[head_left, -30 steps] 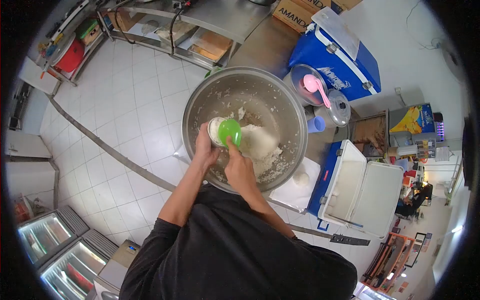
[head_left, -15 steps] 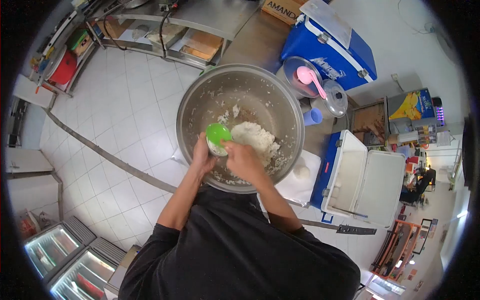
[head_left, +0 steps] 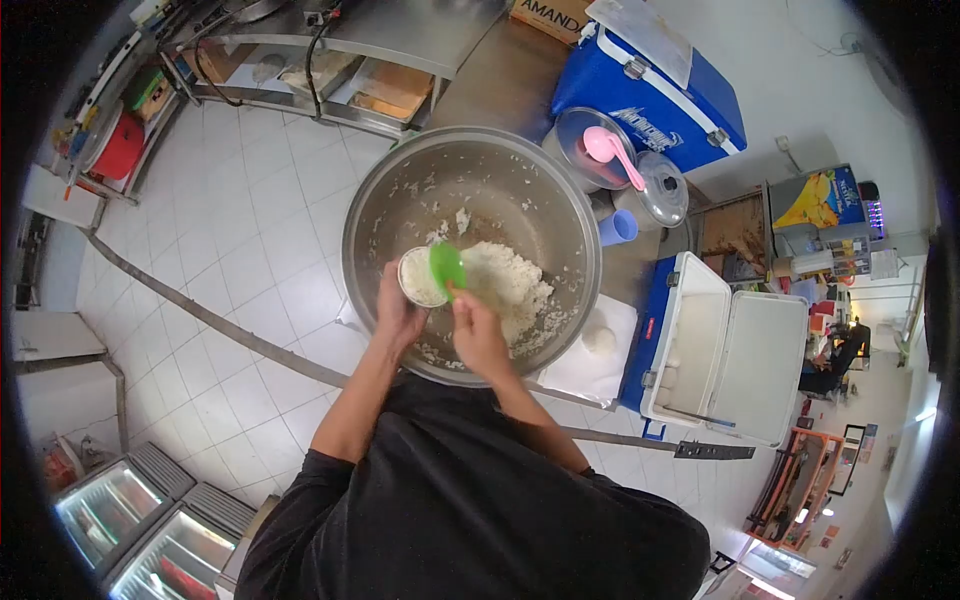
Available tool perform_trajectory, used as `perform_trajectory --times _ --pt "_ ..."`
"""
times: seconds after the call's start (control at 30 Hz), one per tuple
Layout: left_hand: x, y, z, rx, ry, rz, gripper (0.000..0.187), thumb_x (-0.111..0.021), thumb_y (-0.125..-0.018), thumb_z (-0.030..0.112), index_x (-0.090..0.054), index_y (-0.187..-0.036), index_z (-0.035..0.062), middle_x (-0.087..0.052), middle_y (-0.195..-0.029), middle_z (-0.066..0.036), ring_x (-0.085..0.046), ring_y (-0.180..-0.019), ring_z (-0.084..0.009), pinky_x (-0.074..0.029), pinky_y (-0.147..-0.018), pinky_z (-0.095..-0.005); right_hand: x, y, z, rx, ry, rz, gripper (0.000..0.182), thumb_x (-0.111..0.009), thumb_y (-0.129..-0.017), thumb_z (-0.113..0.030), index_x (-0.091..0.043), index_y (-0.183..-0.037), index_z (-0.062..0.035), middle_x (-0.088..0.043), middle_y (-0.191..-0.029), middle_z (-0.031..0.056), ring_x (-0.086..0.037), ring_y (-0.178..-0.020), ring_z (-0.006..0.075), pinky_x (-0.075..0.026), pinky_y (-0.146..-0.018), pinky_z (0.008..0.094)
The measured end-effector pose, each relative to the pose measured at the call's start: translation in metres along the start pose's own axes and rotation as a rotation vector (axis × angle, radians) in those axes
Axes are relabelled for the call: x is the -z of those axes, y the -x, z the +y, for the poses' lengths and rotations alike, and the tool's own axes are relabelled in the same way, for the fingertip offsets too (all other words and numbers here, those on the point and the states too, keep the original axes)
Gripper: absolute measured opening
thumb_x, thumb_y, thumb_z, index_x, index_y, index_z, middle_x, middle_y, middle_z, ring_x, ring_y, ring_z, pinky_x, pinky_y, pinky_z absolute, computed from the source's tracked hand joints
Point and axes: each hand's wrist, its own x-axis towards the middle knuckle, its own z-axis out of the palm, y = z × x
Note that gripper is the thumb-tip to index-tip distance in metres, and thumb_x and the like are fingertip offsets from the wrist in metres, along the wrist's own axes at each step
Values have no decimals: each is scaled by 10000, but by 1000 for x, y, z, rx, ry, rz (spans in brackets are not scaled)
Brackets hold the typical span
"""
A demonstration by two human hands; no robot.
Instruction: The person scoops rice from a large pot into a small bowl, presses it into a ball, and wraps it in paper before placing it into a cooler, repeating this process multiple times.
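My left hand (head_left: 396, 315) is wrapped round a small round cup (head_left: 417, 283), which is filled with white rice and held over the near left side of a big metal pot (head_left: 361, 190). A green rice paddle (head_left: 449, 266) sits at the cup's right rim, its handle gripped in my right hand (head_left: 480, 338). Part of that handle is hidden by my fingers. Inside the pot lies a mound of cooked rice (head_left: 512, 283), right of the paddle, and loose grains cling to the pot's wall.
Right of the pot are a pink ladle (head_left: 603, 145) on a lidded container, a blue cup (head_left: 619, 227) and a lidded pot (head_left: 660, 190). An open cooler (head_left: 695, 335) holds pale round items; a closed blue cooler (head_left: 650, 100) stands behind. A white sheet (head_left: 577, 370) bears a white lump (head_left: 600, 340).
The paddle has moved from over the cup to its right rim and turned more edge-on. More of the rice in the cup now shows. The view has shifted slightly.
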Motion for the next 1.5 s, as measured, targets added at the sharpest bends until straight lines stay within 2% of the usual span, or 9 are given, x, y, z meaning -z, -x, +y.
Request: perform_trajectory --times 0.07,0.23,0.53,0.67,0.9,1.0,1.13,1.23,1.5 --pt "3 -4 -3 -20 -26 51 380 -374 -1062 314 -629 -1189 63 -692 -1137 -86 -662 -1066 -234 -531 -954 -397 -10 0 1 174 90 37 315 -512 -1061 -189 -664 -1287 -31 -650 -830 110 -574 -742 172 -476 -724 336" --pt "9 -2 3 34 -75 18 369 -381 -1064 310 -599 -1235 65 -683 -1186 -86 -659 -1107 -234 -531 -982 -410 68 -36 -11 -109 74 -463 311 -513 -1056 -192 -664 -1276 -32 -602 -766 62 -553 -719 149 -471 -720 325" --pt "-5 -1 6 16 -122 3 373 -369 -1065 309 -593 -1245 72 -681 -1187 -96 -665 -1109 -235 -542 -972 -416 26 -48 -3 107 26 -104 288 -511 -1040 -169 -691 -1213 -27 -650 -804 123 -584 -731 205 -473 -742 356" --pt "6 2 0 90 -120 64 370 -365 -1067 299 -603 -1232 70 -683 -1171 -104 -675 -1074 -233 -552 -935 -422 37 -43 -26 -80 210 -527 289 -517 -1030 -158 -700 -1211 -27 -689 -872 163 -638 -801 226 -491 -785 357" --pt "-23 6 17 13 3 89 456 -277 -1073 288 -590 -1314 62 -653 -1295 -123 -628 -1218 -271 -523 -1042 -476 63 -11 -17 -54 24 -30 326 -524 -1050 -168 -649 -1307 -12 -708 -870 148 -642 -784 183 -501 -746 353" --pt "-23 0 5 12 7 63 438 -307 -1067 311 -580 -1302 61 -658 -1266 -114 -640 -1176 -268 -528 -1012 -460 37 11 -26 -41 52 26 311 -528 -1036 -142 -651 -1299 -29 -732 -955 214 -715 -849 255 -515 -769 390" --pt "-35 10 -5 -31 -233 71 360 -369 -1057 295 -590 -1243 79 -661 -1176 -82 -648 -1086 -231 -536 -934 -418 32 9 -34 0 239 -34 283 -544 -983 -101 -683 -1229 -82 -687 -934 295 -678 -901 454 -537 -773 505" --pt "-39 17 -7 49 -272 123 330 -388 -1049 275 -587 -1228 80 -658 -1154 -78 -647 -1062 -220 -541 -906 -400 65 -2 -41 -44 434 -277 326 -534 -984 -127 -681 -1269 -76 -698 -977 273 -692 -902 428 -537 -785 481" --pt "-30 9 -2 20 -300 83 340 -387 -1065 295 -571 -1258 85 -667 -1151 -96 -656 -1071 -234 -546 -926 -408 42 1 -45 123 636 -173 327 -545 -946 -132 -719 -1224 -127 -726 -872 200 -693 -794 424 -544 -768 517"
